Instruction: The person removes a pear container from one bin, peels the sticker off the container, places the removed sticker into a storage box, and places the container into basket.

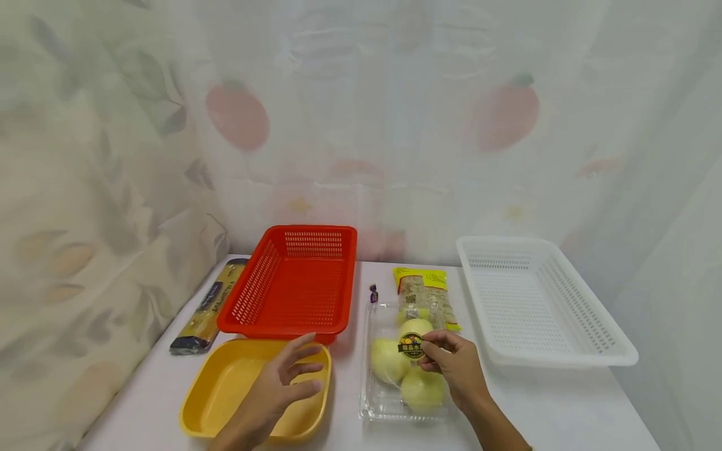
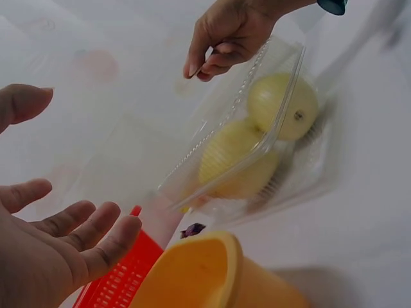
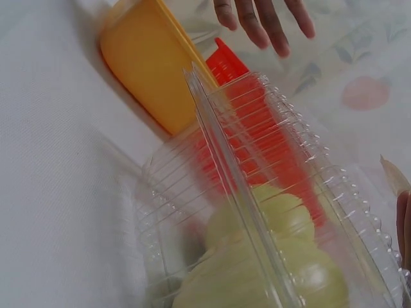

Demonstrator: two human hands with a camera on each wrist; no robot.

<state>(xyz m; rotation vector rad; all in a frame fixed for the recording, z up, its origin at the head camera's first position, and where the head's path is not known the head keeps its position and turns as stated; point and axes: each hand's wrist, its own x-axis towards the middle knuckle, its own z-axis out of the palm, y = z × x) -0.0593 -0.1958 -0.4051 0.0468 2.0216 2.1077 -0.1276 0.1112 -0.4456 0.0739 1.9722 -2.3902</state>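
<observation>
My right hand (image 1: pixel 458 369) pinches a round black label sticker (image 1: pixel 412 346) between thumb and fingers, above a clear plastic clamshell box (image 1: pixel 375 410). In the right wrist view the label's thin pale edge (image 3: pixel 394 174) shows near the fingertips. Inside the box are several round, pale yellow-green fruits (image 1: pixel 423 389); the box looks closed. My left hand (image 1: pixel 276 391), fingers spread and holding nothing, hovers over the yellow basin (image 1: pixel 225 394). It is apart from the box in the left wrist view.
A red basket (image 1: pixel 313 291) stands behind the basin, with a packet of spaghetti (image 1: pixel 211 307) to its left. Behind the box lie a yellow-topped bag (image 1: pixel 431 288) and a small purple-wrapped candy (image 1: pixel 373 293). A white basket (image 1: pixel 524 307) stands at the right. Curtains (image 1: pixel 383 125) hang behind.
</observation>
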